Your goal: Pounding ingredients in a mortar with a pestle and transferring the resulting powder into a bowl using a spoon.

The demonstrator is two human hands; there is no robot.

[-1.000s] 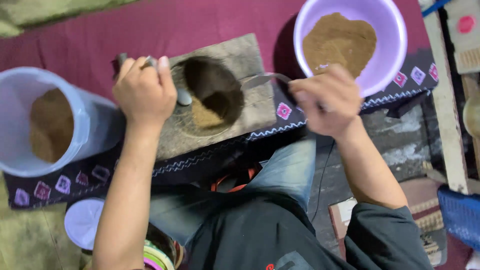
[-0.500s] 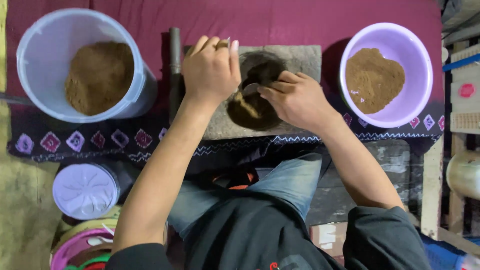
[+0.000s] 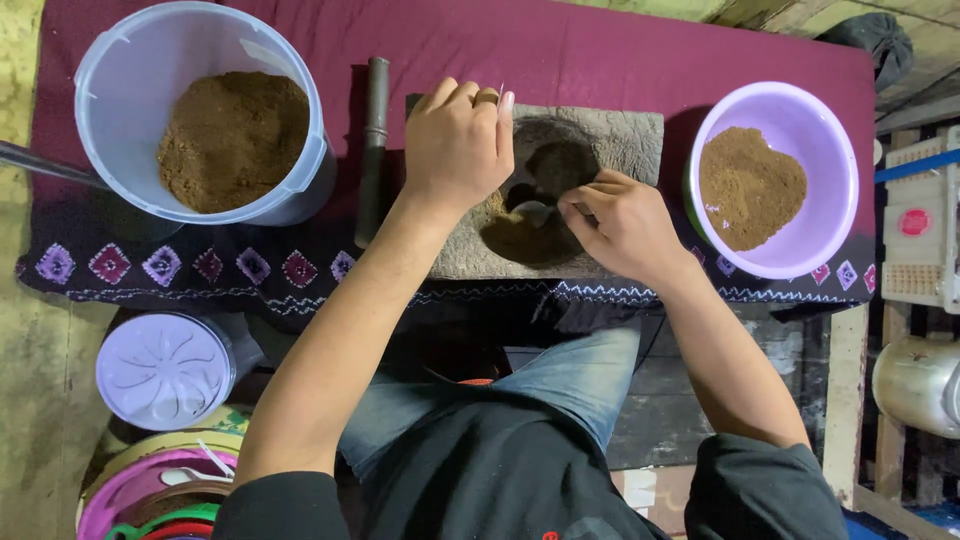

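A grey stone mortar block [image 3: 620, 140] with a round hollow lies on a maroon cloth [image 3: 600, 50]. Brown powder [image 3: 515, 235] sits in the hollow. My left hand [image 3: 455, 150] rests curled on the block's left rim, gripping its edge. My right hand [image 3: 620, 225] pinches a small metal spoon [image 3: 532, 211] whose bowl dips into the powder. A dark pestle [image 3: 373, 150] lies just left of the block. A pale blue tub [image 3: 200, 110] of brown powder stands at the left, a lilac bowl [image 3: 775, 180] of brown powder at the right.
A lilac lid [image 3: 165, 370] and stacked coloured plastic rings [image 3: 150, 485] lie on the floor at lower left. A metal pot [image 3: 915, 385] and a white crate [image 3: 915, 235] stand at the right edge. My jeans-clad knees are below the table edge.
The camera view has shifted so the block sits more central. My right hand has come from the right onto the hollow with the spoon. My left hand stays on the block's left rim.
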